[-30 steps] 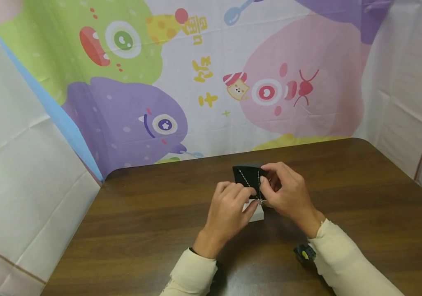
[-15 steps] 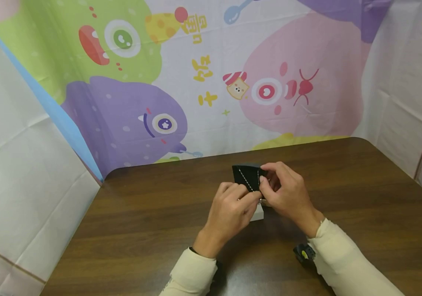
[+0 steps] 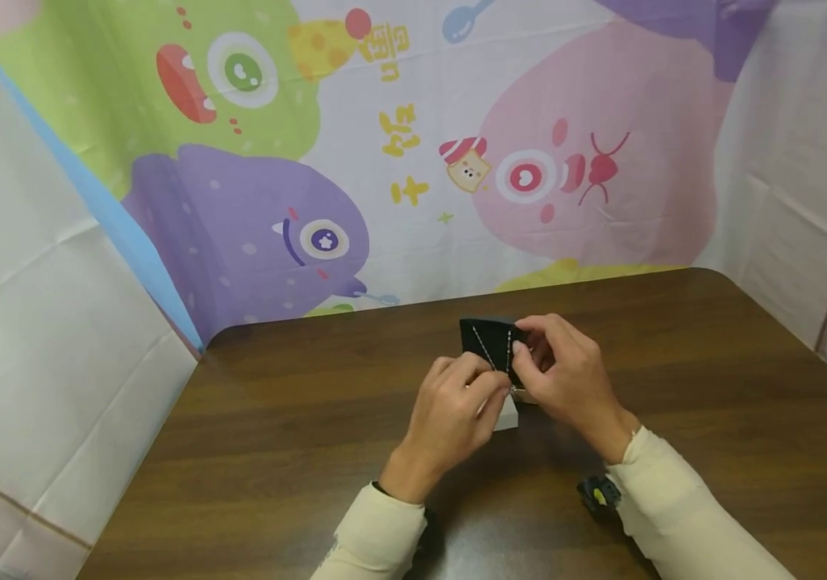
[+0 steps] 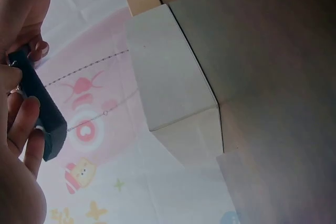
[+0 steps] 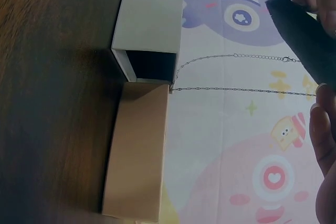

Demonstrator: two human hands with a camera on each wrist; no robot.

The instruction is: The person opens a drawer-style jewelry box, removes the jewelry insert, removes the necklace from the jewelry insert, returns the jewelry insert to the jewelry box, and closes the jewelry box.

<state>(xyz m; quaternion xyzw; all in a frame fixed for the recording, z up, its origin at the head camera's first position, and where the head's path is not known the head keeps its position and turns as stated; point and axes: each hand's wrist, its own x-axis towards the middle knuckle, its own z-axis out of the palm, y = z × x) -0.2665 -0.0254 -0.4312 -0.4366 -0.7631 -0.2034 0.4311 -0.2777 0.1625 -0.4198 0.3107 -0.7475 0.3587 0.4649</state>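
The black insert (image 3: 496,346) is held up above the bench (image 3: 675,346), right of the middle and well apart from the far edge. A thin silver chain (image 5: 241,91) runs in two strands over the insert's near face, narrowing downward. The wrist views show two strands hanging below it toward the boxes, one with a small clasp (image 5: 286,60); whether they touch the boxes or pass behind them, I cannot tell.

The left hand (image 3: 450,411) has its fingers bent, gripping the insert at its near, lower part; whether they also pinch the chain is hidden. The right hand (image 3: 569,370) pinches the insert's right edge between thumb and fingers.

Below, on the bench, lies a white box (image 5: 152,9), its open, dark-looking end facing right. A tan box (image 5: 137,156) lies touching that end, on its right.

Cream sleeves (image 3: 682,491) cover both forearms. Beyond the far edge hangs a cloth (image 3: 413,242) printed with cartoon monsters.
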